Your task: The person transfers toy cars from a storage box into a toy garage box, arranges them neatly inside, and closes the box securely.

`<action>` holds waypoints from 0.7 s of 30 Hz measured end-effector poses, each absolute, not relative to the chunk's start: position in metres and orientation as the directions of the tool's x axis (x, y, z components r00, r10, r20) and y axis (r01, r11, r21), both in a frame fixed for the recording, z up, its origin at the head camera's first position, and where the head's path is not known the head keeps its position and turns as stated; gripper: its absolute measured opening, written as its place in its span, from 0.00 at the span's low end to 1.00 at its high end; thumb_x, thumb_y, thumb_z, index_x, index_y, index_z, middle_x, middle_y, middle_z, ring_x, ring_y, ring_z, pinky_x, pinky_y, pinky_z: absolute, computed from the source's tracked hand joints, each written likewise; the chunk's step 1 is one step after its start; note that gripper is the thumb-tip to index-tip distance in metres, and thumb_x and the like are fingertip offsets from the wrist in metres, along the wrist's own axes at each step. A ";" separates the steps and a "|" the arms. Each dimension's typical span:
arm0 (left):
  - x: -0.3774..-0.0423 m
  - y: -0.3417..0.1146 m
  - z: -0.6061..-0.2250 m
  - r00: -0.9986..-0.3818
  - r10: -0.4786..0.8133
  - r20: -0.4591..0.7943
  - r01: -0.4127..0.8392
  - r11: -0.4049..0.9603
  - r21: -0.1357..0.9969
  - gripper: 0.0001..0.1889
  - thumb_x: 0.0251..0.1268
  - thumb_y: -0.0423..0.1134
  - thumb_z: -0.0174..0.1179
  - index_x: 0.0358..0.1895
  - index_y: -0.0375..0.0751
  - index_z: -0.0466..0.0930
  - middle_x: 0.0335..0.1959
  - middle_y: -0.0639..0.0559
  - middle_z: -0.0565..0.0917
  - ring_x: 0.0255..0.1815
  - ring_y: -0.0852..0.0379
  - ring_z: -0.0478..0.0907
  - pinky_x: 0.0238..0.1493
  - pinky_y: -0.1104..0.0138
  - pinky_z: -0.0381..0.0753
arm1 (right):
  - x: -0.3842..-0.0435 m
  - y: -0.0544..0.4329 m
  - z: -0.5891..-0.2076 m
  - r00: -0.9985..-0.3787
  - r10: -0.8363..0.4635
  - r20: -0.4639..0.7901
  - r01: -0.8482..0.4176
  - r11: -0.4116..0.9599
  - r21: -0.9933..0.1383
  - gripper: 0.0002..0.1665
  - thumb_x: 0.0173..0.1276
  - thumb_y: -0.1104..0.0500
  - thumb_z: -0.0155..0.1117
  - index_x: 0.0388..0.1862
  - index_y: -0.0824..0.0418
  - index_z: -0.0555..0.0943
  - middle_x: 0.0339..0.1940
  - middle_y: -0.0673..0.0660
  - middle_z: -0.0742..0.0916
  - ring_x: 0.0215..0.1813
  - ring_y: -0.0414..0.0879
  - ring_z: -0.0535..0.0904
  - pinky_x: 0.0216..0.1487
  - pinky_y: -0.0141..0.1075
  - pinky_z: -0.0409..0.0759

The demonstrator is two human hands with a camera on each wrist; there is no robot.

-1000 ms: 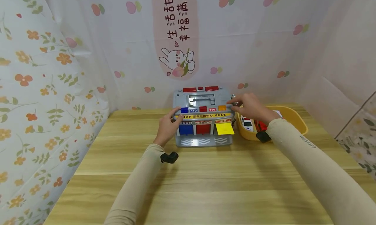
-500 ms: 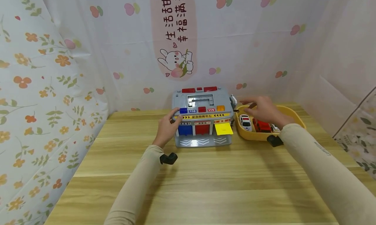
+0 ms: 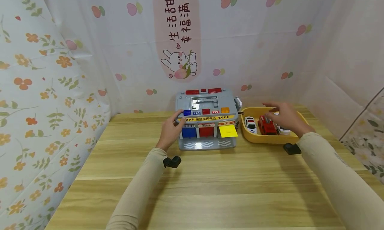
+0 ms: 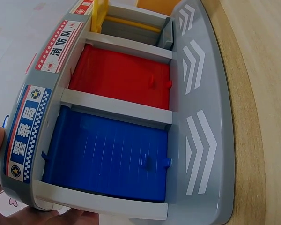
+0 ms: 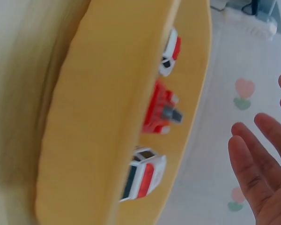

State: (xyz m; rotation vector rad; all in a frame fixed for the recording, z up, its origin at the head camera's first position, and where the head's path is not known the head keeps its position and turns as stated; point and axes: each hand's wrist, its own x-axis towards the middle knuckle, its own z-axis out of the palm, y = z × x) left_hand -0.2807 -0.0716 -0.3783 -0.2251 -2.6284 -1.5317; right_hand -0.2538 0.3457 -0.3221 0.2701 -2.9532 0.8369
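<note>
A grey toy rescue station (image 3: 228, 96) stands on the table by the back cloth. Its blue door (image 4: 107, 154) and red door (image 4: 122, 75) are down; the yellow door (image 3: 228, 131) is swung up and out. My left hand (image 3: 168, 133) grips the station's left upper corner, thumb on the front and fingers along the side. My right hand (image 3: 289, 118) hovers over the yellow tray (image 3: 264, 140), fingers extended and holding nothing. In the tray lie a white police car (image 3: 250, 125), a red fire truck (image 3: 267, 127) and a white-and-red van (image 5: 147, 176), partly hidden by the hand in the head view.
The wooden table (image 3: 210, 190) extends in front of both arms. Patterned cloth (image 3: 132, 56) hangs behind and at the sides. A small white part (image 3: 238, 103) sticks out from the station's right side, close to the tray.
My right hand has moved right, from the station's right edge to above the tray's vehicles. My left hand stays on the station's corner.
</note>
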 end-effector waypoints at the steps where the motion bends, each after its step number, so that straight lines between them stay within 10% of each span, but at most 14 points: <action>1: -0.281 -0.072 -0.378 -0.984 0.081 0.156 0.176 0.487 0.856 0.25 0.74 0.56 0.52 0.72 0.62 0.70 0.48 0.46 0.79 0.49 0.48 0.76 0.49 0.58 0.81 | -0.254 0.348 -0.324 -0.984 -0.139 0.108 -0.176 0.842 -0.511 0.31 0.75 0.59 0.58 0.74 0.65 0.67 0.73 0.72 0.72 0.64 0.72 0.76 0.56 0.61 0.80; 21: -0.278 -0.071 -0.379 -0.978 0.076 0.193 0.205 0.496 0.844 0.25 0.74 0.56 0.52 0.72 0.60 0.71 0.35 0.48 0.73 0.40 0.51 0.73 0.37 0.67 0.73 | -0.246 0.389 -0.356 -0.999 0.032 0.035 0.013 0.889 -0.459 0.45 0.70 0.56 0.62 0.77 0.73 0.55 0.71 0.82 0.66 0.69 0.79 0.62 0.66 0.71 0.63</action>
